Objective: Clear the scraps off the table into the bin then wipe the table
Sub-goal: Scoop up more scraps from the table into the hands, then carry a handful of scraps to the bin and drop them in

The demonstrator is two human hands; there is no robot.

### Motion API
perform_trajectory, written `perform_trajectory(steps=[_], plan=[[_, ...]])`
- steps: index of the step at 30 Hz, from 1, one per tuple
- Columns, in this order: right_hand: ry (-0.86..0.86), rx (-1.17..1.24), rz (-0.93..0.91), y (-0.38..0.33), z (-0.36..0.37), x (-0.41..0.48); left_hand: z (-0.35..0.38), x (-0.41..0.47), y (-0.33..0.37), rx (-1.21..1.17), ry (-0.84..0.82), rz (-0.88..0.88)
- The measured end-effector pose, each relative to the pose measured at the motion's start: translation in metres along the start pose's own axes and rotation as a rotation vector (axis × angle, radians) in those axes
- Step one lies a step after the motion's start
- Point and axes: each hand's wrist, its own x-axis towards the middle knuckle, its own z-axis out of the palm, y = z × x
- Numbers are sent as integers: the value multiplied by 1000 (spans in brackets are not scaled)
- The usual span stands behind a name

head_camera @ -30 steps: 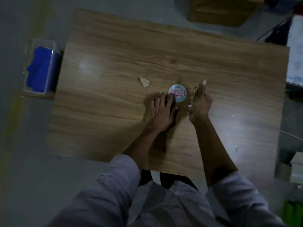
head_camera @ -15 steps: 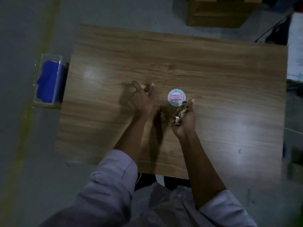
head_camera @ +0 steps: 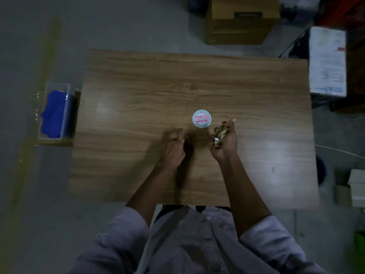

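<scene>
The scraps (head_camera: 218,137) are bunched in the right hand (head_camera: 227,148), cupped palm-up with fingers curled round them, just beside the round white lid (head_camera: 201,119). The left hand (head_camera: 173,151) is near it, fingers bent but really blurry, so can't tell if it's got anything. Both are over the table (head_camera: 138,86) middle, well in from the edges. A clear tub (head_camera: 67,91) with blue cloth (head_camera: 52,115) sits off the left edge.
</scene>
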Motion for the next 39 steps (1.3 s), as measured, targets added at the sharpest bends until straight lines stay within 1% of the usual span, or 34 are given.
perform_trajectory(steps=[2, 5, 9, 11, 12, 13, 16, 18, 20, 21, 23, 25, 27, 29, 31, 34, 39], plan=[[12, -36, 10, 3, -5, -1, 2, -5, 7, 143, -21, 64], [-15, -33, 29, 10, -11, -4, -5, -9, 21, 335, -60, 103], [-43, -69, 35, 15, -13, -11, -7, -7, 26, 457, -103, 160], [-39, -80, 43, 18, -16, -15, -9, -6, 22, 417, -98, 164], [-38, -67, 52, 19, -19, -18, -11, -4, 21, 352, -99, 165], [-37, -42, 58, 19, -23, -19, -13, -3, 21, 194, -79, 143], [-48, 75, 49, 13, -34, -27, -15, -6, 35, -435, -17, 9], [-15, 166, -10, 7, -38, -34, -16, -18, 58, -710, 16, -43], [65, 251, -110, -1, -36, -44, -20, -32, 93, -1007, -57, -90], [114, 290, -164, -6, -34, -50, -23, -37, 112, -1164, -93, -155], [202, 343, -277, -20, -31, -64, -29, -44, 148, -1376, -151, -330], [281, 343, -396, -39, -36, -76, -30, -49, 179, -1549, -251, -450], [320, 306, -534, -59, -48, -88, -28, -57, 207, -1638, -372, -469], [343, 263, -660, -77, -62, -100, -21, -64, 234, -1600, -470, -432], [360, 224, -757, -95, -76, -111, -16, -73, 261, -1546, -518, -391], [395, 227, -836, -122, -102, -118, -3, -81, 297, -1499, -569, -375], [394, 272, -859, -166, -171, -108, 41, -90, 364, -1500, -698, -345]])
